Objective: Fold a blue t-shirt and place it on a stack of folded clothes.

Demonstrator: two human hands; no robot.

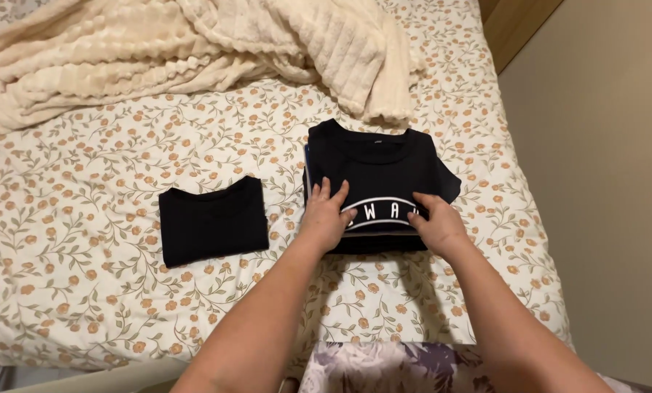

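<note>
Floral-sheeted bed point(85, 240) beside beige wall point(602, 182).

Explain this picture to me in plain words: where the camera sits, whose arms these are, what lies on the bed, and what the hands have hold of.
There is one picture, taken by a camera worn on a person's head, looking down at their own two bare arms. The left hand and right hand both rest, fingers spread flat, on a folded black T-shirt with white print, which tops a small stack of folded clothes. Neither hand grips or lifts anything. To the left, apart from the stack, lies a smaller folded plain black shirt. Everything sits on a cream bedsheet with orange flowers. A crumpled cream ribbed fleece blanket lies at the far end.
</note>
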